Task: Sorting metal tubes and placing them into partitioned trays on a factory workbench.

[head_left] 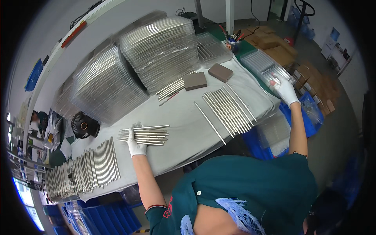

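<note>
A bundle of several slim silvery metal rods (158, 135) is gripped in my left hand (137, 145), which wears a white glove, over the left-middle of the cloth-covered table. My right hand (287, 91), also gloved with bare fingertips showing, reaches out to the far right. Its fingers bend down at the near end of a clear ribbed plastic tray (258, 60); what they pinch there is too small to make out. Between my hands, a spaced row of metal rods (227, 111) lies on the cloth, with one rod (210, 123) apart on its left.
Tall stacks of clear trays (160, 51) stand at the back. Two brown blocks (195, 81) lie before them. A black fan (84, 125) and a long row of rods (96, 166) are at left. Cardboard boxes (313, 84) and blue bins (105, 217) stand below table level.
</note>
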A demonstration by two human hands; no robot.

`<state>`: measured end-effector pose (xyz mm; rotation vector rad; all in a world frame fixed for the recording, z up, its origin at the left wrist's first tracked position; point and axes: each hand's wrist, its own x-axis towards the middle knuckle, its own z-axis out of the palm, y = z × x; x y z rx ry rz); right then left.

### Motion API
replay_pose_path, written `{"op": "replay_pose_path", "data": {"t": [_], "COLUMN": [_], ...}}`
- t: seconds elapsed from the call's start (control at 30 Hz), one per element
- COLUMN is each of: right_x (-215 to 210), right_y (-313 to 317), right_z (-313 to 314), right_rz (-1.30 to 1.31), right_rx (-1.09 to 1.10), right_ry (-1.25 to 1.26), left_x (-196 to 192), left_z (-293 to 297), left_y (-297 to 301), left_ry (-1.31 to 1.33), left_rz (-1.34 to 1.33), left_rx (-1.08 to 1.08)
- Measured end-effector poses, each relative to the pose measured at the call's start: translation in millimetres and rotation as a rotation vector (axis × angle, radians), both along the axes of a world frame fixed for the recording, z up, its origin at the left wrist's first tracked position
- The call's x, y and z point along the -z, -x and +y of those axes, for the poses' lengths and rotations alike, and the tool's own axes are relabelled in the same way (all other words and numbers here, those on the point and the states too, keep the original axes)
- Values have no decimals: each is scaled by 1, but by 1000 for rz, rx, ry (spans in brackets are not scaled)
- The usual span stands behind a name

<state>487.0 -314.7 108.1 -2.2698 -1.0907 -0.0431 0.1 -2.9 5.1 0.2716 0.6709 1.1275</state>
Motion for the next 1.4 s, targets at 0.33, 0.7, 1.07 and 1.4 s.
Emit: {"op": "replay_pose_path", "data": {"t": [0.33, 0.7, 1.07, 1.4], "right_x": [22, 22, 27, 35], "right_y": [187, 3, -24, -46], "right_z": [124, -13, -46, -51], "right_rz": [-192, -316, -332, -87], "right_rx": [-1134, 162, 178, 291], "right_ry": [213, 317, 371, 328], "left_x": [-19, -10, -7, 4], "left_z": [-66, -48, -60, -58], "left_y": [-102, -34, -20, -18], "left_ry": [55, 131, 76, 5], "left_rz": [14, 18, 19, -19], "left_rx": [473, 20, -29, 19]}}
